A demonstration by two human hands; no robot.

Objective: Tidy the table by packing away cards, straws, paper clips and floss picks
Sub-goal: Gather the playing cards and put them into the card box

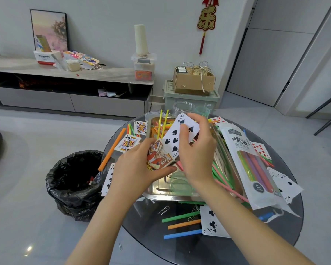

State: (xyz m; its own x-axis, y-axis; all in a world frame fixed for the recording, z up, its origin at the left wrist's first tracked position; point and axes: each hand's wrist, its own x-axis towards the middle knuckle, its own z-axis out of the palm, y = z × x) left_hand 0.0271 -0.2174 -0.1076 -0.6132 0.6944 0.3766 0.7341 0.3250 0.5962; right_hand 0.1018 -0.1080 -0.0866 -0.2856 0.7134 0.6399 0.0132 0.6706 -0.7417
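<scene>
My left hand (136, 165) gripped the small red printed cardboard card box (159, 157), thumb along its near edge and fingers round the far side. It was just above the shiny rectangular steel tray (161, 190) at the centre of the round dark glass table (218, 251). My right hand (197, 150) pinched the white eight-of-spades playing card (173, 138) btwn thumb and fingertips near its far end. Neither hand was spread.

The bit that mattered: the card's long axis ran approx 1 o'clock to 7 o'clock. Its near corner touched the box, which lay at 7 o'clock from my right hand. So right hand was the feeder, left the holder. I reckoned the card needed to slide down along that axis into the box mouth. Couldn't tell for sure which way the mouth faced, as card and fingers hid it.

Plenty left to pack, by my count:
- a king-of-clubs card (127, 143) at 10 o'clock of the tray, nearer my left
- a four-of-clubs card (212, 222) at 5 o'clock, nearer my right
- loose coloured plastic straws all round, e.g. a long orange straw (111, 150) at 9 o'clock
- a white straw packet (252, 169) w/ a clear window at 3 o'clock, lying over the tray's right rim
- a silver wire paper clip (163, 210) at 6 o'clock

Floss picks: couldn't make any out.
</scene>
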